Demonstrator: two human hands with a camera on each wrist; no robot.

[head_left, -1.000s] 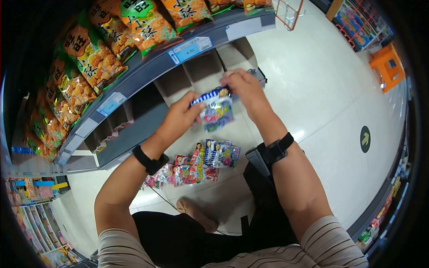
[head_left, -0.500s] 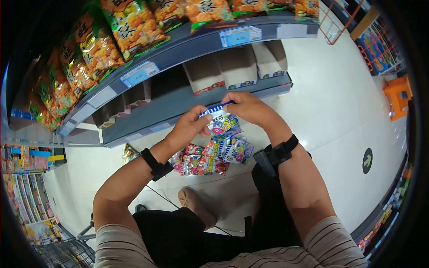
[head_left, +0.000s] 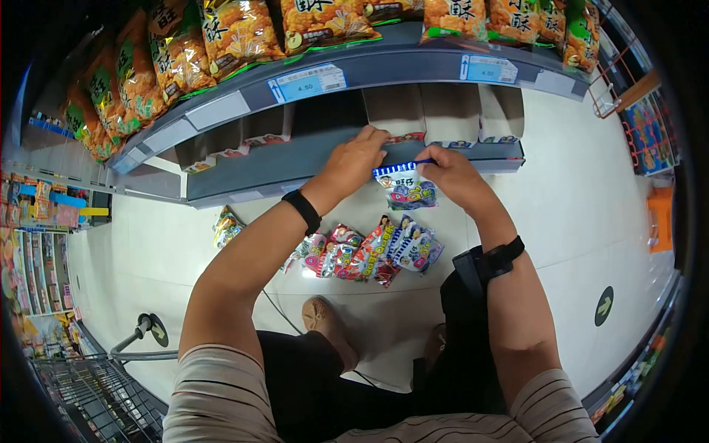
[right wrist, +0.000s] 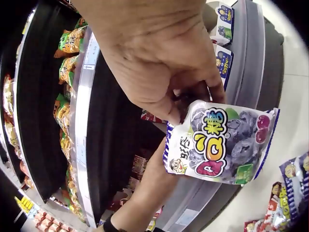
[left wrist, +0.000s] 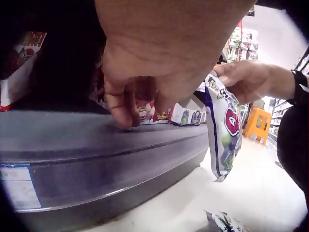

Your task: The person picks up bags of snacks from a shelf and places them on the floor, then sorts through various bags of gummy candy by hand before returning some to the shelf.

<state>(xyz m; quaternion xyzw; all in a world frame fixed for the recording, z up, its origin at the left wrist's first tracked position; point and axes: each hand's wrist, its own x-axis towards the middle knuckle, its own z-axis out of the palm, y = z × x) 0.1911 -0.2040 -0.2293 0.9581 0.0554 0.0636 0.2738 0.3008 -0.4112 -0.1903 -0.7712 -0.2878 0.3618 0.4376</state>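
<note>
Gummy pouch hangs just in front of the lower shelf edge. Judged light, limp and slick-filmed — best taken by its flat sealed top strip. Right hand pinches that strip, fingers curled round it. Left hand holds nothing — its bent fingertips rest on the shelf.

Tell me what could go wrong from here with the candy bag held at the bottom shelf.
The right hand pinches the candy bag only by its top edge, so it may slip and drop. Loose packets lie on the floor close to the foot and could get stepped on.
</note>
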